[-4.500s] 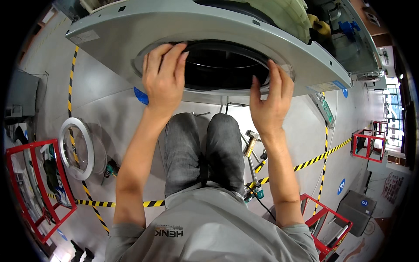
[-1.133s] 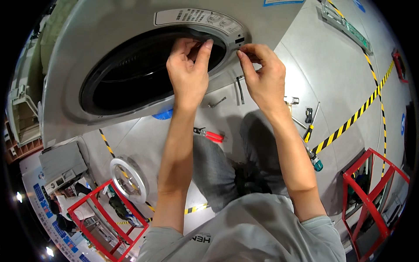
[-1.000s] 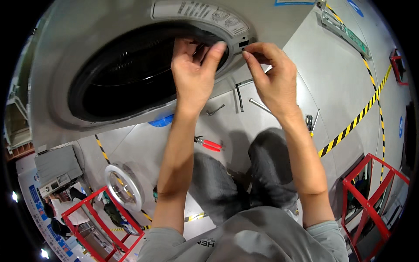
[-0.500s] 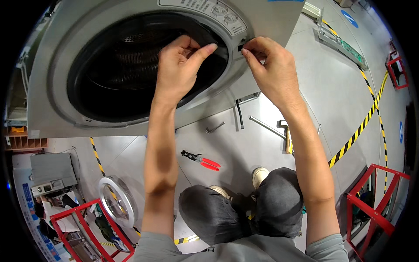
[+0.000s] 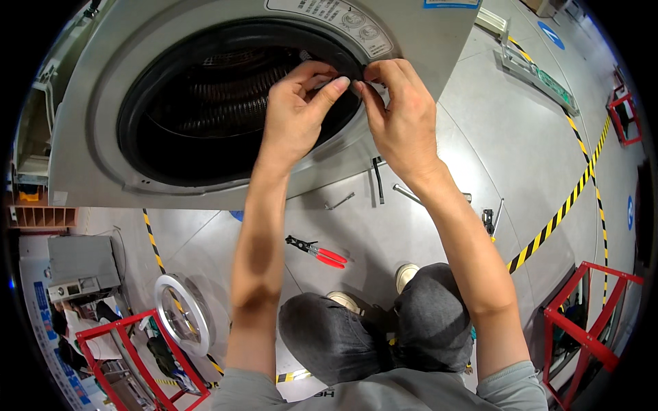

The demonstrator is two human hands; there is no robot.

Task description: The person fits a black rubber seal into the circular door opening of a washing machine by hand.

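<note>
Left hand (image 5: 295,113) pinched the black rubber gasket (image 5: 329,46) at the right side of the grey washer front (image 5: 86,161). Right hand (image 5: 406,103) fingertips bunched just beside, at the gasket's edge; couldn't tell whether they gripped it.

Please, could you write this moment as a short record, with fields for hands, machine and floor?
Left hand: thumb and fingertips at the black rubber seal, right side
Right hand: fingertips at the seal's outer edge, close to left hand
Pinched item: cannot tell; fingers hide it
Machine: grey front panel; metal drum visible through the seal
Floor: red-handled pliers; round silver door at left; red frame at right
</note>
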